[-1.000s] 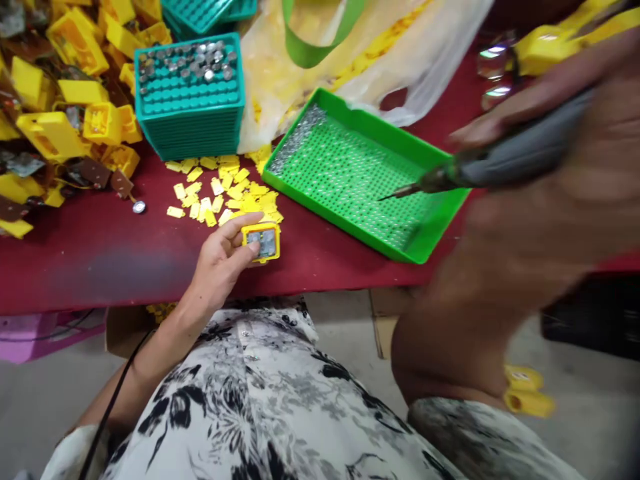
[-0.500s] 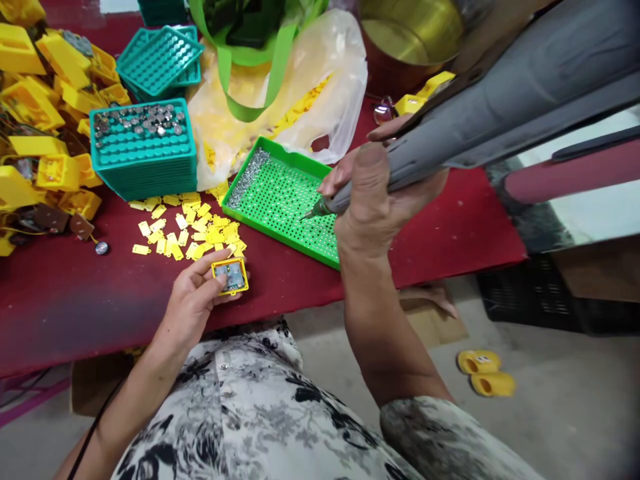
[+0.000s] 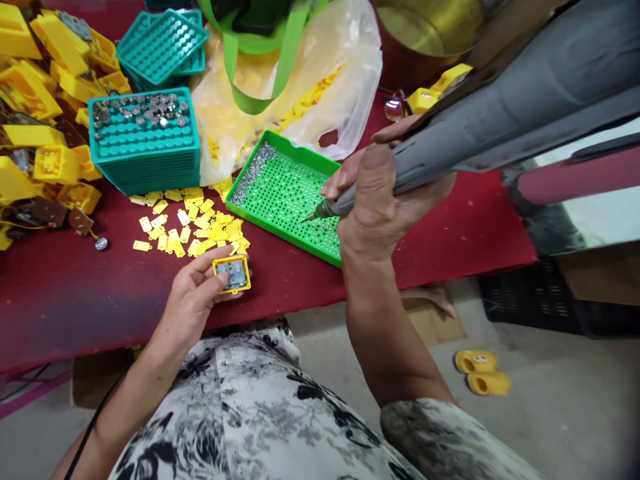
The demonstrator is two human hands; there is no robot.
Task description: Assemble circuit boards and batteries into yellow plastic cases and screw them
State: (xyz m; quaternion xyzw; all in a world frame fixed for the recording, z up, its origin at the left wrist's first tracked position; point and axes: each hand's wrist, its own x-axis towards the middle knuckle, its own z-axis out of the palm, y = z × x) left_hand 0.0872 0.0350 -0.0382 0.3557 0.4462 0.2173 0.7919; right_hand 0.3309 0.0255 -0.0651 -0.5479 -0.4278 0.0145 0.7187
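My left hand [image 3: 197, 290] grips a small yellow case [image 3: 239, 275] with a circuit board inside, its thumb on the board, near the table's front edge. My right hand [image 3: 373, 190] is wrapped round a grey electric screwdriver [image 3: 430, 150], whose tip points down over a green perforated tray [image 3: 280, 230]. Small silver screws [image 3: 255, 175] lie heaped at that tray's left end, with more scattered over the holes. Just beyond my left hand, several small yellow plates [image 3: 200, 227] are spread on the red table [image 3: 285, 287].
Teal trays [image 3: 150, 167] with round metal parts stand at the left, beside a pile of yellow cases [image 3: 55, 160]. Behind the green tray lie a plastic bag [image 3: 350, 67] and a green bag [image 3: 287, 63]. A metal pot [image 3: 425, 33] stands at the back.
The view has shifted slightly. Both hands keep their holds; the yellow case and the screwdriver tip have hardly moved.
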